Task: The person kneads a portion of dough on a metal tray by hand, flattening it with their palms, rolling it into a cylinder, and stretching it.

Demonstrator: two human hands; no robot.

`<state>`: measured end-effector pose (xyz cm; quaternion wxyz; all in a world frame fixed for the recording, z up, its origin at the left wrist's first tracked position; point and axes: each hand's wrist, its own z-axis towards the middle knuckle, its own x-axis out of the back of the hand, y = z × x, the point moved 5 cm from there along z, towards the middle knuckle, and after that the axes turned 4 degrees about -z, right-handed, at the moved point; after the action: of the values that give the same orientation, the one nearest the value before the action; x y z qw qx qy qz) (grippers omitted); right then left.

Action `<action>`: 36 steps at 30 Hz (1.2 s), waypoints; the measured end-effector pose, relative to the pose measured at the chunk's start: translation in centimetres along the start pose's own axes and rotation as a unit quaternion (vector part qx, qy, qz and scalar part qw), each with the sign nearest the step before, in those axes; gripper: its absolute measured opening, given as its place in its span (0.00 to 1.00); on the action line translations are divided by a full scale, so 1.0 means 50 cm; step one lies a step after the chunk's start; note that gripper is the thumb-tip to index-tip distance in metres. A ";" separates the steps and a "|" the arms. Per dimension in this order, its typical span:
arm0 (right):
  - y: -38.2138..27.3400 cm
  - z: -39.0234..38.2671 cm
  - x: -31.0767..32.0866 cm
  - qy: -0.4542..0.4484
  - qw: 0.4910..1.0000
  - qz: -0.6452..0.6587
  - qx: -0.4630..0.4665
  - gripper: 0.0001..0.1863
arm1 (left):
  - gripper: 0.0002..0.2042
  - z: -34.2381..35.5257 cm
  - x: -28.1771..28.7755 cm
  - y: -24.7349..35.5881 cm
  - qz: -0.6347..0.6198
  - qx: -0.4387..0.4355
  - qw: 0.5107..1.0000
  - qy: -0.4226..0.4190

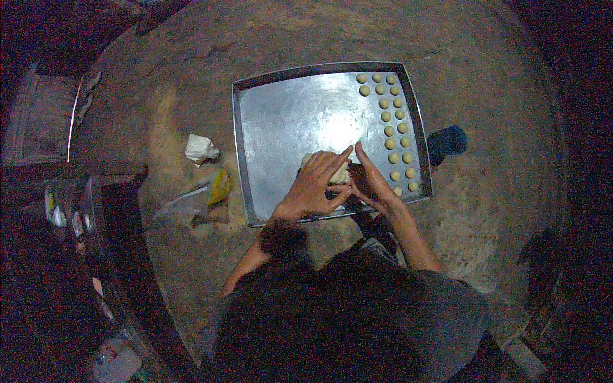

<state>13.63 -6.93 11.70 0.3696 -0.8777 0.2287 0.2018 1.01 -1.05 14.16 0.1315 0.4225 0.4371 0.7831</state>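
A person's left hand (313,188) was spread over a pale dough lump (341,174) on a metal tray (281,127) near the centre of the frame, the right hand (373,185) just beside it, fingers extended; whether either grasped anything could not be told. Small dough balls (389,131) lined the tray at centre right, while a white bundle (200,149) lay at centre left

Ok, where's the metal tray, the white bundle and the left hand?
Metal tray (274,127), head view: its bare surface.
White bundle (200,148), head view: its middle.
Left hand (311,184), head view: back of the hand.
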 end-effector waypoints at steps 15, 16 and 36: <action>0.031 0.001 -0.042 0.006 0.997 -0.014 0.077 0.28 | 0.29 -0.089 -0.019 -0.159 -0.555 0.262 0.739 0.276; 0.038 0.010 -0.047 -0.004 0.996 0.012 0.093 0.28 | 0.30 -0.097 -0.048 -0.165 -0.661 0.237 0.659 0.271; 0.157 0.062 -0.015 0.107 0.979 -0.109 0.134 0.21 | 0.28 -0.113 -0.062 -0.262 -0.730 0.302 0.542 0.287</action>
<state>8.11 -9.33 5.70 0.4769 -0.8564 0.1952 0.0333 -3.66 1.56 0.57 0.3896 -0.2748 0.8196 0.3177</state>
